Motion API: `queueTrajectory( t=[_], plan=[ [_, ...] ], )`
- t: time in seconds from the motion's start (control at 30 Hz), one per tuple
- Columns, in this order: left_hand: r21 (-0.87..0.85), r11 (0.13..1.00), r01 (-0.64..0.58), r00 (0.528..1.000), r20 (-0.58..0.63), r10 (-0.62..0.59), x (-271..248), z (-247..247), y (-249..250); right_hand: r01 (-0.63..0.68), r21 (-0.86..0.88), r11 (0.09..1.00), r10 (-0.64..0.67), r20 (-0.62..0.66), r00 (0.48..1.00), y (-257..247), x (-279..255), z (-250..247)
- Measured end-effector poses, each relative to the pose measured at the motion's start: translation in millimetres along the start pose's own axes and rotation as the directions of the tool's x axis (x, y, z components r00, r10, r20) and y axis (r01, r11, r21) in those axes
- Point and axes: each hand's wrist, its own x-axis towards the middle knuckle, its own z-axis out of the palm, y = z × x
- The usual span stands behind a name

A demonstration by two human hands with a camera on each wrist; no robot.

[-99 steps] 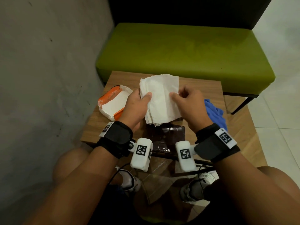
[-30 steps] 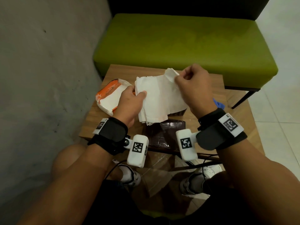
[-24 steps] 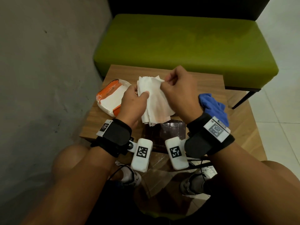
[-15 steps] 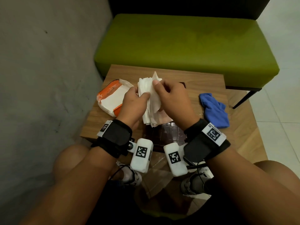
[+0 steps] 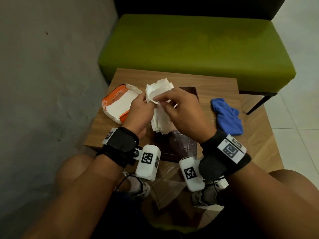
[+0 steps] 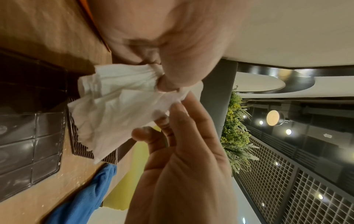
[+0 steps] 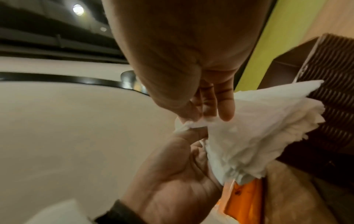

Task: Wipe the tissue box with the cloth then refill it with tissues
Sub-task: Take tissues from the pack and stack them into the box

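My left hand [image 5: 146,103] grips a stack of white tissues [image 5: 159,125] by its left edge, above the middle of the wooden table [image 5: 207,83]. My right hand [image 5: 161,99] pinches the top corner of the stack, close against the left thumb. In the right wrist view the tissues [image 7: 258,128] fan out from both pinches. The dark brown tissue box [image 5: 189,91] stands behind my hands; its ribbed side [image 7: 335,91] shows in the right wrist view. A dark tiled panel [image 5: 174,145] lies below my hands. The blue cloth [image 5: 226,116] lies crumpled at the right.
An open orange tissue pack [image 5: 119,102] with white tissues inside lies at the table's left. A green bench [image 5: 189,44] stands beyond the table and a grey wall [image 5: 51,83] runs along the left. My knees and shoes are under the table's near edge.
My right hand has swung from the stack's right side over to the left hand, folding the tissues over. The flat stack is now bunched between both hands, and the blue cloth shows again.
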Motion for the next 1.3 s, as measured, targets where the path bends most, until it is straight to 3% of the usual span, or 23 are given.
queueTrajectory(
  t=[0.07,0.2,0.27,0.4,0.5,0.63,0.97,1.17,1.3],
  plan=[
    [-0.022,1.0,0.012,1.0,0.016,-0.011,1,0,-2,0.049,-0.013,0.999,-0.049,0.002,0.999,-1,-1,-1],
    [-0.053,0.998,0.034,0.999,0.034,-0.032,5,-2,-5,-0.118,0.352,0.929,0.123,0.009,0.992,-2,2,-11],
    [-0.074,0.996,0.047,0.997,0.057,-0.043,6,-2,-7,-0.168,0.377,0.911,0.173,0.022,0.985,-2,5,-15],
    [-0.178,0.981,0.077,0.994,0.084,-0.063,10,3,-10,-0.237,0.154,0.959,0.264,-0.192,0.945,10,19,-20],
    [-0.208,0.975,0.075,0.994,0.098,-0.055,13,5,-10,-0.328,-0.01,0.945,0.324,-0.142,0.936,15,23,-17],
    [-0.203,0.978,0.054,0.994,0.108,-0.033,14,10,-9,-0.308,-0.104,0.946,0.289,-0.165,0.943,17,25,-14],
    [-0.214,0.975,0.062,0.994,0.098,-0.041,17,9,-11,-0.339,-0.129,0.932,0.317,-0.162,0.934,24,27,-33],
    [-0.169,0.985,0.028,0.997,0.077,-0.015,15,11,-12,-0.2,-0.17,0.965,0.147,-0.282,0.948,19,18,-14],
    [-0.121,0.993,-0.012,0.997,0.073,0.021,11,13,-10,-0.196,-0.171,0.966,0.152,-0.243,0.958,16,18,-9]
  ],
)
